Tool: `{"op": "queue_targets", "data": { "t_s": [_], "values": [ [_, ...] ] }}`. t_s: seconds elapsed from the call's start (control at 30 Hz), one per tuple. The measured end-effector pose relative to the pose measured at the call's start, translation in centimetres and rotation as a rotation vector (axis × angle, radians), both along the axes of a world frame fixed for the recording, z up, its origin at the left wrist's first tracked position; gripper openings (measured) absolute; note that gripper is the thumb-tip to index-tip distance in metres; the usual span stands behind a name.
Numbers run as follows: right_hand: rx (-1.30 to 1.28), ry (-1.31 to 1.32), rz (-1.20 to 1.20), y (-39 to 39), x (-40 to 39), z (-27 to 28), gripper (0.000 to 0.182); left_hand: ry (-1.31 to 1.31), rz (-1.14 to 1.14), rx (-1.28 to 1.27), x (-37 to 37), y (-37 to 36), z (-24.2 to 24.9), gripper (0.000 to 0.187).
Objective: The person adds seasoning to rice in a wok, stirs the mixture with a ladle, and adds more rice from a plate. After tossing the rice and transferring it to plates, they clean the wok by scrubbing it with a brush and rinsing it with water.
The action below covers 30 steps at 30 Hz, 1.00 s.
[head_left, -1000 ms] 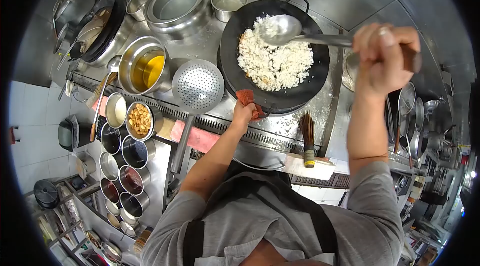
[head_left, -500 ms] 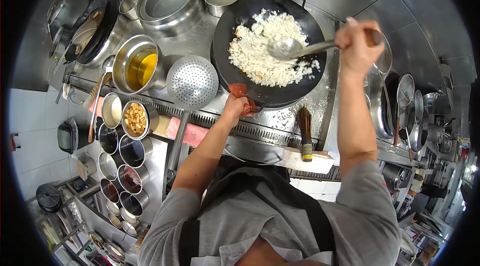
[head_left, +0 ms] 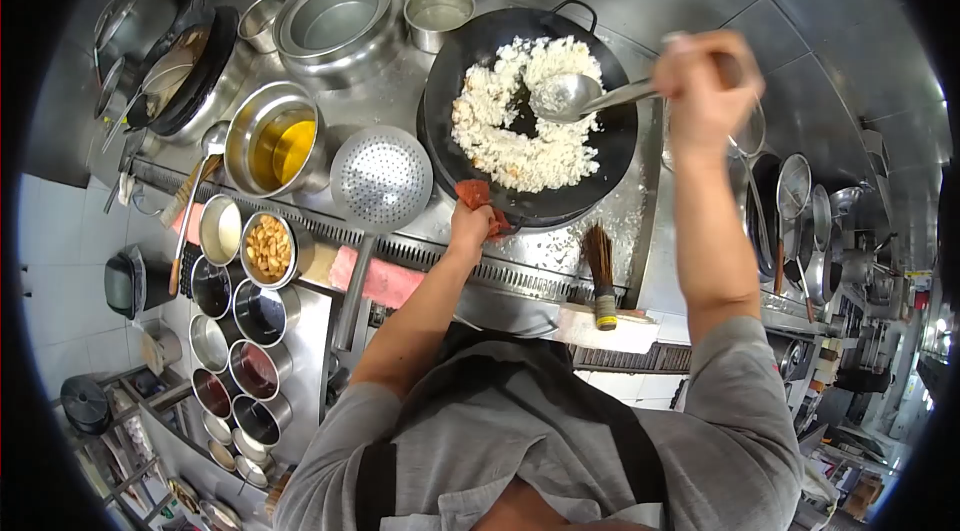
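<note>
At the left, a steel pot of yellow liquid and a tin of light brown pieces stand near the edge, probably to be within easy reach. Next comes a perforated skimmer, its round head lying between the pot and the wok; its long handle runs back towards the person, across a pink cloth, which seems to leave the grip easy to take up.

The left hand is closed, fingers bunched round a folded red cloth at the wok's near handle, the cloth likely a guard against heat and the hold a way to steady the pan. The wok sits on the steel range with white rice spread in a rough ring inside. It is round, so its only long line is the one through its two handles, from the near one by the left hand to the far loop, up and slightly right.

The ladle has its bowl in the rice, inside the wok. Its long axis runs nearly sideways, bowl to the left, handle rising slightly rightwards over the rim, perhaps to keep the fingers clear of the hot metal. The right hand, blurred, is curled shut around that handle. Below, a bristle brush points its bristles away from the person
</note>
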State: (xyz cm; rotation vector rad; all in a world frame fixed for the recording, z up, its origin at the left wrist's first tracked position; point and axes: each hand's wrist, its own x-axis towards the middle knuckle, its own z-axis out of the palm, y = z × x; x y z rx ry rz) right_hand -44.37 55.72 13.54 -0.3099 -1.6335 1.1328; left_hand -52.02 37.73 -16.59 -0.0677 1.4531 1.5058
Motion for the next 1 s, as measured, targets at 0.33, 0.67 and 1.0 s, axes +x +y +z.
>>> {"op": "queue_targets", "data": {
  "t_s": [0.33,0.67,1.0],
  "values": [
    [-0.354,0.304,-0.136,6.0,-2.3,-2.1,0.018,-0.012,-0.113,0.022,-1.2,-0.6,0.6,0.029],
    [-0.053,0.221,0.252,-2.9,-3.0,-2.0,0.013,-0.012,-0.055,0.001,-0.9,-0.1,-0.4,0.038],
    [0.045,0.040,0.123,-0.7,3.3,3.0,0.011,-0.003,-0.064,-0.028,-0.9,-0.4,0.6,0.023]
  ]
}}
